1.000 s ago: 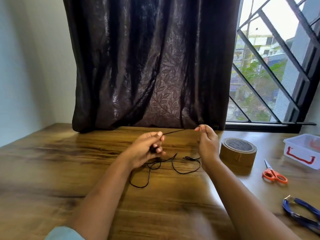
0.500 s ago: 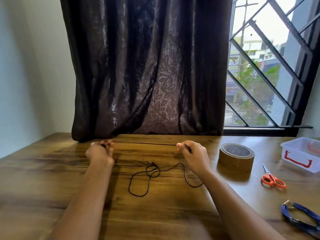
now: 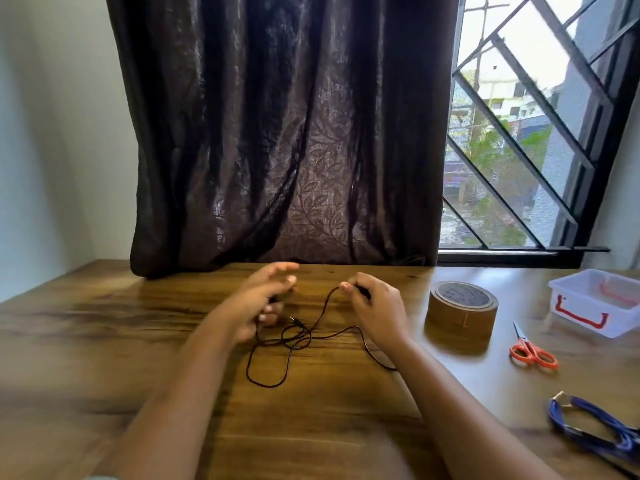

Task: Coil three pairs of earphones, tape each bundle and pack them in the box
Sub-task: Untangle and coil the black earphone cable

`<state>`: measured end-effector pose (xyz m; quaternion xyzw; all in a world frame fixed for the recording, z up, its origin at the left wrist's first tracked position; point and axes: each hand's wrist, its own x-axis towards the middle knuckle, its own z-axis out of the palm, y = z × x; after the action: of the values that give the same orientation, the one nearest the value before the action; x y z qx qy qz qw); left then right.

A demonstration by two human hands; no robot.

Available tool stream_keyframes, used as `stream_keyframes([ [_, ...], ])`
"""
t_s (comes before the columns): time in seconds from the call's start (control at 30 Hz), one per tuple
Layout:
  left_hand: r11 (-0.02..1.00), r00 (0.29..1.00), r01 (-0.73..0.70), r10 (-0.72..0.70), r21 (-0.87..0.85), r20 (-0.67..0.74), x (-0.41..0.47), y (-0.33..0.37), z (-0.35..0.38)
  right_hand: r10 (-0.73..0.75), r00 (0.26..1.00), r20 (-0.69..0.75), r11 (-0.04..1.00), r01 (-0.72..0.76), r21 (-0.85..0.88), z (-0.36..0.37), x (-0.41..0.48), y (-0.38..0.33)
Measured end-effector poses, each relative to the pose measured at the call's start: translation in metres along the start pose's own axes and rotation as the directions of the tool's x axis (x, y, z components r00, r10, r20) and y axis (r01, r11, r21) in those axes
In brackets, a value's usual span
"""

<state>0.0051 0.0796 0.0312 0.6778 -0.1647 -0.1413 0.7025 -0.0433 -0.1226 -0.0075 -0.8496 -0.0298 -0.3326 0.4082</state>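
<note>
The right hand (image 3: 375, 308) is pinching one end of the thin black earphone cable (image 3: 297, 336) between thumb and forefinger, its other fingers curling in behind. From that pinch the cable is dropping to the wooden table (image 3: 104, 341), crossing itself in a loose tangle between the two hands and trailing off in a wide loop toward the person. The left hand (image 3: 263, 299) is hovering just beside the tangle, smeared by motion. Its upper fingers are reaching forward and its lower ones are curling under, and whether they are gripping the cable cannot be told.

To the right of the right hand, a broad roll of brown packing tape (image 3: 460, 310) is lying flat. Beyond it, small orange-handled scissors (image 3: 533, 353) are lying on the table, with a white plastic box (image 3: 575, 308) with red handles behind them. A blue earphone cable (image 3: 588, 424) is lying near the table's right edge. A dark brown curtain (image 3: 277, 133) is hanging behind the table beside a barred window (image 3: 519, 133).
</note>
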Motion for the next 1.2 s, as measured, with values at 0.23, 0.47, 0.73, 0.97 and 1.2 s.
stream_keyframes([
  [0.23,0.899,0.984,-0.159,0.112,0.407,0.138,0.001,-0.009,0.034,-0.177,0.979,0.099,0.982,0.169,0.086,0.013,-0.001,-0.012],
  [0.47,0.862,0.985,-0.174,0.161,0.476,0.068,0.002,0.000,0.004,-0.109,0.989,0.103,0.992,0.102,0.074,0.001,0.005,-0.004],
  [0.73,0.815,0.945,-0.056,0.231,0.577,-0.234,0.004,-0.001,-0.041,-0.010,0.996,-0.091,0.999,0.006,-0.046,-0.018,0.010,0.010],
  [0.97,0.797,0.961,-0.032,-0.141,0.604,0.236,-0.001,-0.006,-0.001,-0.141,0.989,-0.052,0.989,0.138,-0.054,-0.012,0.007,-0.001],
  [1.2,0.934,0.958,-0.219,0.152,0.281,0.242,0.000,-0.007,0.041,-0.330,0.941,0.076,0.941,0.334,-0.056,0.004,0.002,-0.018],
])
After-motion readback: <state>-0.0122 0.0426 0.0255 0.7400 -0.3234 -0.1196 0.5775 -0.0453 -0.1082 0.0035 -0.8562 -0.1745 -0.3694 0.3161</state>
